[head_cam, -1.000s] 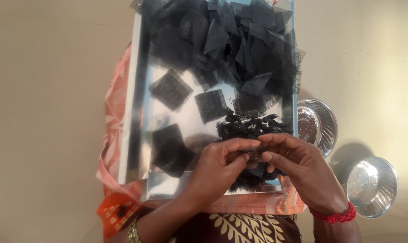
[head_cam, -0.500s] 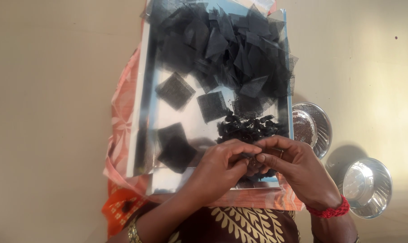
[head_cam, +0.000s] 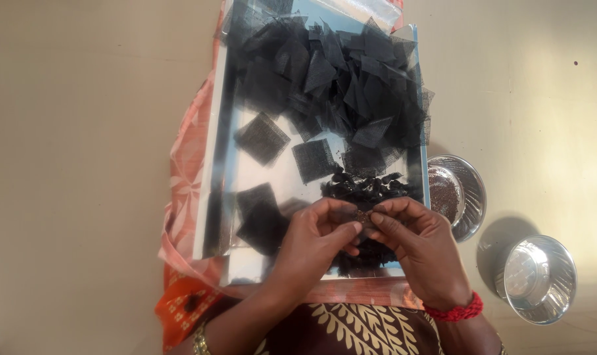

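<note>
Between my fingertips I pinch a small black net piece (head_cam: 363, 215) with something brownish in it, held just above the near edge of the shiny tray (head_cam: 214, 197), my left hand (head_cam: 315, 240) and right hand (head_cam: 420, 246) both closed narrowly on it. Just beyond lies a heap of bundled black pieces (head_cam: 367, 187), with flat net squares (head_cam: 315, 160) to the left and a big loose pile of net (head_cam: 338, 79) at the far end. To the right on the floor stand a steel bowl of dark seeds (head_cam: 457, 194) and an empty steel bowl (head_cam: 535, 277)
</note>
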